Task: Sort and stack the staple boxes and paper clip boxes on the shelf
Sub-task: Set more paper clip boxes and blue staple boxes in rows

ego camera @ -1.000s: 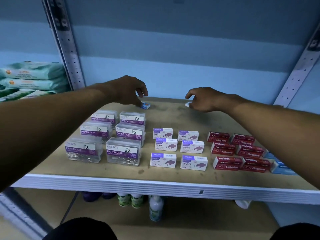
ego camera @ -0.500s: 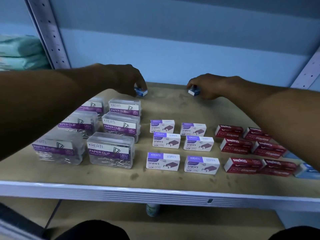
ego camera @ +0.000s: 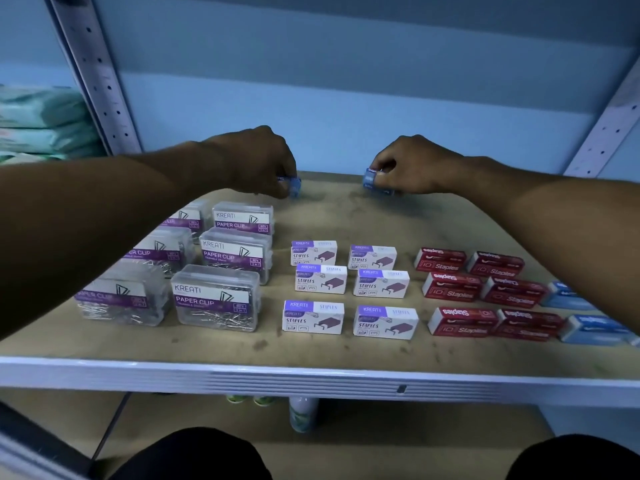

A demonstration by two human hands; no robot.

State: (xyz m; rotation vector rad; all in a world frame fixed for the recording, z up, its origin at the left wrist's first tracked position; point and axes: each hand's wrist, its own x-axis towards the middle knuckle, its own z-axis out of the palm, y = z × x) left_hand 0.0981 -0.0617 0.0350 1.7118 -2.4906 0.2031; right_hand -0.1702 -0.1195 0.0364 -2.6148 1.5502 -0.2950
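Gripping one small blue box (ego camera: 293, 186) in the left hand (ego camera: 258, 161) and another blue box (ego camera: 372, 179) in the right hand (ego camera: 412, 166), the person has both at the upper middle of the frame, near the shelf (ego camera: 311, 375) back edge; their print is unreadable. Lower down sit clear "KREATI PAPER CLIP" cases (ego camera: 216, 299), white "KREATI STAPLES" boxes (ego camera: 313, 317) and red "Staples" boxes (ego camera: 462, 322), long sides running left-right.
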